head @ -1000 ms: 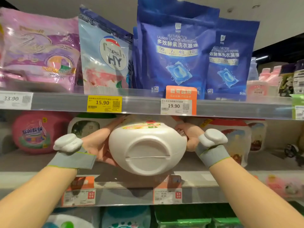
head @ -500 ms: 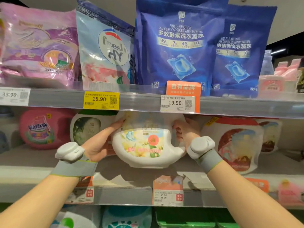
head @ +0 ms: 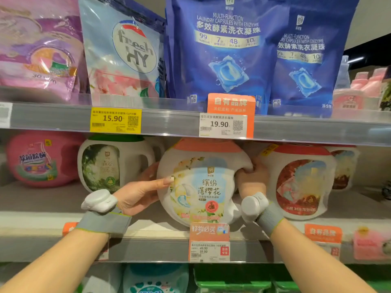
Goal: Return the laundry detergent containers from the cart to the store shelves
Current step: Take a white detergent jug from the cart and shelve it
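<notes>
Store shelves are filling the view, blue capsule bags (head: 227,51) standing on the upper one. On the middle shelf (head: 38,208) a white detergent tub (head: 201,187) with an orange cap is sitting upright between a green-capped tub (head: 115,163) and a red-capped tub (head: 300,182). The right hand (head: 251,178) is gripping its handle, fingers curled round it; the left hand (head: 139,193) is lying against its side, fingers straight.

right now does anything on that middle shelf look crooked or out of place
Nothing stands out. The white cherry-blossom tub stands upright, label forward, between the green-lidded tub and the red-lidded tub, with the left hand and right hand on it.
</notes>
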Demonstrator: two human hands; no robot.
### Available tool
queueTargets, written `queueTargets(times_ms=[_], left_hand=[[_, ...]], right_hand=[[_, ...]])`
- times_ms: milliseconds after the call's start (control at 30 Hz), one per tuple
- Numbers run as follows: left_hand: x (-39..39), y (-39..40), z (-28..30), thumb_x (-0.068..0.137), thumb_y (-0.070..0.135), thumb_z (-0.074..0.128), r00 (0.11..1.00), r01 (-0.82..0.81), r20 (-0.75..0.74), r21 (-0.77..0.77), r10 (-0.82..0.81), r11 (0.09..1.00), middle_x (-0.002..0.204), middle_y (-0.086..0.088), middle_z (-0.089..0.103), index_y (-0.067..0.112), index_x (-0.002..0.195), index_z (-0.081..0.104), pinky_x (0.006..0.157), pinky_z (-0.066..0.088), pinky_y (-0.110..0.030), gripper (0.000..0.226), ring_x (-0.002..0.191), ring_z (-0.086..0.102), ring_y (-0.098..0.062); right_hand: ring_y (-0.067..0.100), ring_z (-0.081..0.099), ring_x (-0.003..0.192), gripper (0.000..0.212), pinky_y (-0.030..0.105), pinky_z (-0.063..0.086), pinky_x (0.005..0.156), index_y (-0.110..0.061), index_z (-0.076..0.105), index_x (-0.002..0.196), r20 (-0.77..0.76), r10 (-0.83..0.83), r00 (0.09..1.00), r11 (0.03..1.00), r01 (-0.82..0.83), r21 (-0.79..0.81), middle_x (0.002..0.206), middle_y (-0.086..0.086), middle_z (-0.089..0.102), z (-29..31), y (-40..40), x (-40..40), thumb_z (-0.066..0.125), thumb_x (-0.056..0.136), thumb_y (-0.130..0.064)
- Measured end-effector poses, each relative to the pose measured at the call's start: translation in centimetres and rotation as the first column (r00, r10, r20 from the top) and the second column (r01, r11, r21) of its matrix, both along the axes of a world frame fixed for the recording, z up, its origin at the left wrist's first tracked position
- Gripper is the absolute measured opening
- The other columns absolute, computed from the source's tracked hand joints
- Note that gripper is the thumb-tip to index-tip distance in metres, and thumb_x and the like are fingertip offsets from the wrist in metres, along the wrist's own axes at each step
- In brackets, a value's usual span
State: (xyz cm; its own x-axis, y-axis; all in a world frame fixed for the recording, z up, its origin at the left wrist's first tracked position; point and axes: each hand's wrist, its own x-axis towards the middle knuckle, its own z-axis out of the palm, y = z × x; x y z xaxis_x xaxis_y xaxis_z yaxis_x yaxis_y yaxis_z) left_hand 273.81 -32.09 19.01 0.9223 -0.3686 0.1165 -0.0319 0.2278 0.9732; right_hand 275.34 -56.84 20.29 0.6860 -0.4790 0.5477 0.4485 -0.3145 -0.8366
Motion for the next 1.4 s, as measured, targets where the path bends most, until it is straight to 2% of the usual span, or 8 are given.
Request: queueTargets(times_ms=[200, 300, 933, 1033, 1133, 1233, 1334, 1400], left_hand=[[-0.2, -0.5, -0.2, 0.032, 0.025, 0.1, 0.999, 0.022, 0.039, 0.007, -0.023, 1.0, 0.121, -0.015, 0.068, 0.021, 0.131, 0.052, 0.088, 0.057, -0.034, 0.11, 0.111, 0.066, -0.027], [-0.5, -0.8, 0.5, 0.038, 0.024, 0.099, 0.997, 0.037, 0.061, 0.08, -0.042, 0.996, 0.125, -0.015, 0.066, 0.017, 0.137, 0.046, 0.091, 0.055, -0.036, 0.113, 0.116, 0.063, -0.028], [-1.4, -2.9, 0.2, 0.031, 0.029, 0.1, 0.995, -0.075, 0.079, 0.098, 0.068, 0.992, 0.119, -0.009, 0.07, 0.024, 0.131, 0.048, 0.091, 0.056, -0.035, 0.112, 0.112, 0.066, -0.024], [-1.7, -2.8, 0.3, 0.036, 0.028, 0.098, 0.992, -0.094, 0.091, 0.126, 0.083, 0.987, 0.117, -0.008, 0.07, 0.019, 0.133, 0.049, 0.092, 0.055, -0.034, 0.109, 0.111, 0.066, -0.022], [-2.4, -2.3, 0.7, 0.035, 0.041, 0.097, 0.973, -0.183, 0.177, 0.216, 0.146, 0.959, 0.119, -0.005, 0.07, 0.016, 0.135, 0.048, 0.098, 0.051, -0.034, 0.114, 0.113, 0.065, -0.017], [-3.9, -2.3, 1.4, 0.049, 0.042, 0.093, 0.906, -0.36, 0.327, 0.264, 0.268, 0.895, 0.122, -0.001, 0.067, 0.016, 0.134, 0.05, 0.102, 0.048, -0.035, 0.098, 0.114, 0.063, -0.013], [-5.8, -2.6, 1.5, 0.073, 0.027, 0.083, 0.706, -0.639, 0.511, 0.159, 0.491, 0.753, 0.111, 0.002, 0.069, 0.012, 0.116, 0.06, 0.092, 0.051, -0.025, 0.052, 0.102, 0.066, -0.008], [-7.4, -2.6, 1.0, 0.083, 0.016, 0.074, 0.552, -0.76, 0.612, 0.091, 0.566, 0.644, 0.098, 0.001, 0.07, 0.013, 0.103, 0.063, 0.082, 0.05, -0.019, 0.022, 0.09, 0.065, -0.007]], right_hand=[[0.02, 0.05, 0.063, 0.014, 0.026, 0.039, 0.063, -0.005, 0.06, 0.084, -0.034, -0.003, 0.999, 1.0, 0.004, 0.026, 0.067, 0.001, 0.057, -0.5, -0.7, -0.8, 0.049, 0.075, -0.008], [0.023, 0.048, 0.069, 0.016, 0.03, 0.04, 0.066, 0.002, 0.061, 0.09, -0.047, -0.029, 0.998, 1.0, 0.03, 0.009, 0.073, 0.009, 0.058, -0.5, -0.9, -0.6, 0.048, 0.08, 0.005], [0.028, 0.056, 0.072, 0.012, 0.033, 0.045, 0.067, -0.011, 0.057, 0.083, -0.172, 0.002, 0.985, 0.998, -0.012, -0.058, 0.073, 0.005, 0.059, -0.2, -2.4, -1.1, 0.048, 0.086, -0.003], [0.028, 0.051, 0.071, 0.004, 0.028, 0.034, 0.064, -0.007, 0.05, 0.093, -0.219, -0.024, 0.975, 0.988, -0.01, -0.152, 0.074, 0.006, 0.053, -0.1, -2.5, -1.7, 0.049, 0.09, -0.006], [0.028, 0.056, 0.076, 0.03, 0.03, 0.04, 0.067, -0.005, 0.046, 0.118, -0.244, 0.014, 0.97, 0.976, -0.066, -0.207, 0.084, 0.007, 0.058, -0.1, -2.9, -3.0, 0.052, 0.09, -0.011], [0.038, 0.046, 0.112, 0.041, 0.039, 0.037, 0.095, 0.0, 0.043, 0.125, -0.078, -0.13, 0.988, 0.913, 0.089, -0.397, 0.12, 0.021, 0.049, 0.4, -2.8, -4.9, 0.05, 0.085, -0.004], [0.028, 0.047, 0.106, 0.036, 0.032, 0.037, 0.094, -0.002, 0.053, 0.113, 0.297, -0.048, 0.954, 0.891, 0.175, -0.419, 0.112, 0.014, 0.051, 1.3, -0.9, -7.6, 0.047, 0.077, -0.001], [0.022, 0.053, 0.097, 0.028, 0.026, 0.042, 0.087, -0.005, 0.058, 0.104, 0.359, 0.122, 0.925, 0.895, 0.054, -0.444, 0.103, 0.008, 0.055, 1.5, 1.1, -9.2, 0.048, 0.077, -0.003]])
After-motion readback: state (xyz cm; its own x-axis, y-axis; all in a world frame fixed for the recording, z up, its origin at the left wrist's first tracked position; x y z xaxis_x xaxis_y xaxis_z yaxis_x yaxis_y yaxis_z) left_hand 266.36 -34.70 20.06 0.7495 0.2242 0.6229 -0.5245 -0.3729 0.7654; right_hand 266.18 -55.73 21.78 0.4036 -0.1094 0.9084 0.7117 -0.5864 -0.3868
